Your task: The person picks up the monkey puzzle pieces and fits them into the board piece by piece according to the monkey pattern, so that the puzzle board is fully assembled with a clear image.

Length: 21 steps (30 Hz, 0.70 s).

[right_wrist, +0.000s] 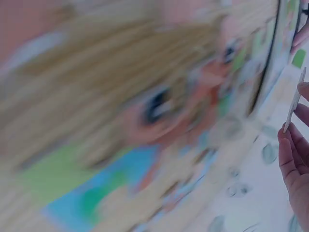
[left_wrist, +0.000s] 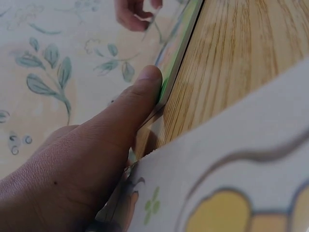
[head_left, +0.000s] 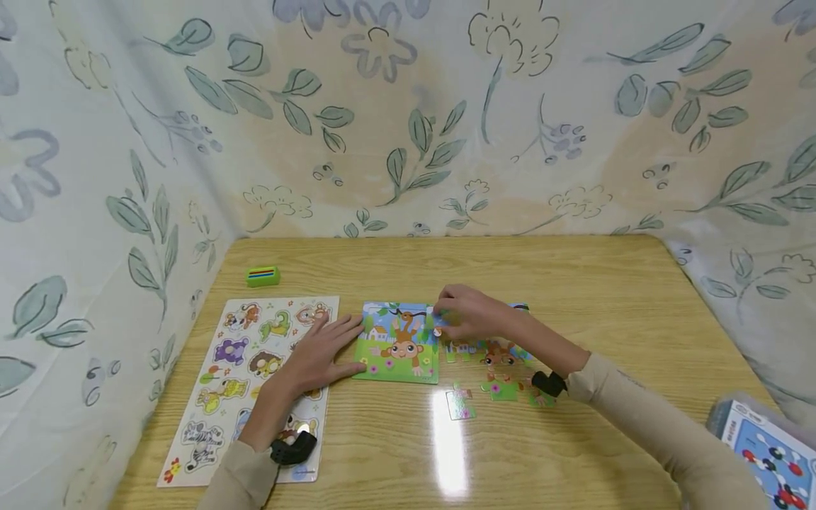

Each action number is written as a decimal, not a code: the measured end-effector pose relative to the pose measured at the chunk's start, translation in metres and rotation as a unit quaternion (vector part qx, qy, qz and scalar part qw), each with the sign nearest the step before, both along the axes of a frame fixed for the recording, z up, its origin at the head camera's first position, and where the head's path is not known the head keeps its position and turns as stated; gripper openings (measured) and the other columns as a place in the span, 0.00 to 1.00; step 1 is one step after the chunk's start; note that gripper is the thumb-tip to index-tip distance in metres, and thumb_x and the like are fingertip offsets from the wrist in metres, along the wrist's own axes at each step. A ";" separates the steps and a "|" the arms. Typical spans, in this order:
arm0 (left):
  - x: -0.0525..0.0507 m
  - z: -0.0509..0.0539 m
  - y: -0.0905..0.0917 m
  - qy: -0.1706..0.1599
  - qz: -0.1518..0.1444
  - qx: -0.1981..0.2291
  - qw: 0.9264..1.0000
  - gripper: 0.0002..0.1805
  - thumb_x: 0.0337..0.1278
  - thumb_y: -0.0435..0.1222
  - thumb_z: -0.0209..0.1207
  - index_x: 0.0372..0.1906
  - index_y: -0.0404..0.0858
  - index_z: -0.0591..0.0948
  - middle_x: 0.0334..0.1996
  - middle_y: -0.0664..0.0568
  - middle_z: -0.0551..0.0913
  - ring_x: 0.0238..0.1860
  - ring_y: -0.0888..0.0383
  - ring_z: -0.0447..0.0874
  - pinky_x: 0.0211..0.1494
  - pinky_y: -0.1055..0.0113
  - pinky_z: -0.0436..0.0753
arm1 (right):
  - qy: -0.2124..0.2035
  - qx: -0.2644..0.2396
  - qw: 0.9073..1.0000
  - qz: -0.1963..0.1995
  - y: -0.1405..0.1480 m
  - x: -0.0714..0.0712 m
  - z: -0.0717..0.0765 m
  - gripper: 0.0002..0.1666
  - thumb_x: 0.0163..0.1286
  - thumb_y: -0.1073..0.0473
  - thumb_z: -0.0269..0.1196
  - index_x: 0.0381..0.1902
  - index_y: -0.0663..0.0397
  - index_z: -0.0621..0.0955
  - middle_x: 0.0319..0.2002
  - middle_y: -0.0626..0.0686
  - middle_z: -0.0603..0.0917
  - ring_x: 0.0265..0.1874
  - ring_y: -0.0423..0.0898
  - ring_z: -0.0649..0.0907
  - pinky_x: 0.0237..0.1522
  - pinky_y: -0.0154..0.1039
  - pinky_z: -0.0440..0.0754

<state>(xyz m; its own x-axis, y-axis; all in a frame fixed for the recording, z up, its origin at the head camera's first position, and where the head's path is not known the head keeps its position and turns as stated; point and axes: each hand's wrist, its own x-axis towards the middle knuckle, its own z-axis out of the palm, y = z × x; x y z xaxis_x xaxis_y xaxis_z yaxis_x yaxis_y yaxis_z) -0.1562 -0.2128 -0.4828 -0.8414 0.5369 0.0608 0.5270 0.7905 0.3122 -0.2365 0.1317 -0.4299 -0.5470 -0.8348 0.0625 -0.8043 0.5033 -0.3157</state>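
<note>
A square monkey picture board (head_left: 389, 367) lies on the wooden table. My left hand (head_left: 321, 354) rests at its left side, fingers stretched out and thumb touching the edge; the thumb also shows against the board's edge in the left wrist view. Over the board's upper right edge, my right hand (head_left: 468, 312) pinches a thin jigsaw piece (right_wrist: 295, 102) between thumb and fingers. Its picture side is turned away. Loose jigsaw pieces (head_left: 460, 404) with parts of a monkey picture lie right of the board, some under the right forearm.
A white animal puzzle board (head_left: 213, 379) lies on the left, partly under the left arm. Behind it sits a small green block (head_left: 263, 276) with coloured stripes. A box with a molecule picture (head_left: 774, 453) stands at the right edge. Patterned cloth (head_left: 433, 170) surrounds the table.
</note>
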 end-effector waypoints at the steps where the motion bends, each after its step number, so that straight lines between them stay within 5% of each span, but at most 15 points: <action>1: 0.000 -0.001 0.000 0.000 0.000 -0.001 1.000 0.44 0.57 0.63 0.56 0.74 0.47 0.63 0.74 0.54 0.62 0.75 0.49 0.60 0.79 0.46 0.48 | -0.003 0.004 1.000 0.002 -0.006 0.000 0.001 0.15 0.65 0.53 0.65 0.48 0.50 0.83 0.46 0.52 0.80 0.42 0.44 0.77 0.42 0.37 0.78; 10: 0.001 -0.004 0.000 0.006 0.006 0.008 1.000 0.43 0.56 0.64 0.56 0.73 0.48 0.65 0.74 0.55 0.64 0.75 0.49 0.60 0.78 0.46 0.49 | -0.007 0.000 0.998 0.055 -0.071 -0.008 0.008 0.16 0.67 0.54 0.64 0.48 0.56 0.83 0.46 0.55 0.81 0.38 0.46 0.79 0.39 0.35 0.78; 21: 0.002 -0.003 -0.001 -0.005 0.007 0.013 1.000 0.43 0.56 0.64 0.57 0.73 0.48 0.66 0.75 0.55 0.62 0.75 0.49 0.59 0.79 0.49 0.46 | -0.076 0.094 0.993 0.014 -0.116 -0.016 0.001 0.19 0.69 0.52 0.61 0.53 0.56 0.82 0.48 0.56 0.81 0.42 0.47 0.79 0.46 0.40 0.80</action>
<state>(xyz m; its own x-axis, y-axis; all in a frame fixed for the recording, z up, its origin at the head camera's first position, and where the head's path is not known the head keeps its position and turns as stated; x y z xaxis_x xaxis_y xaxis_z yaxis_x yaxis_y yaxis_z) -0.1542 -0.2136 -0.4861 -0.8493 0.5236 0.0670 0.5132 0.7891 0.3376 -0.2521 0.0152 -0.4290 -0.5139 -0.8392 -0.1779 -0.7693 0.5426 -0.3373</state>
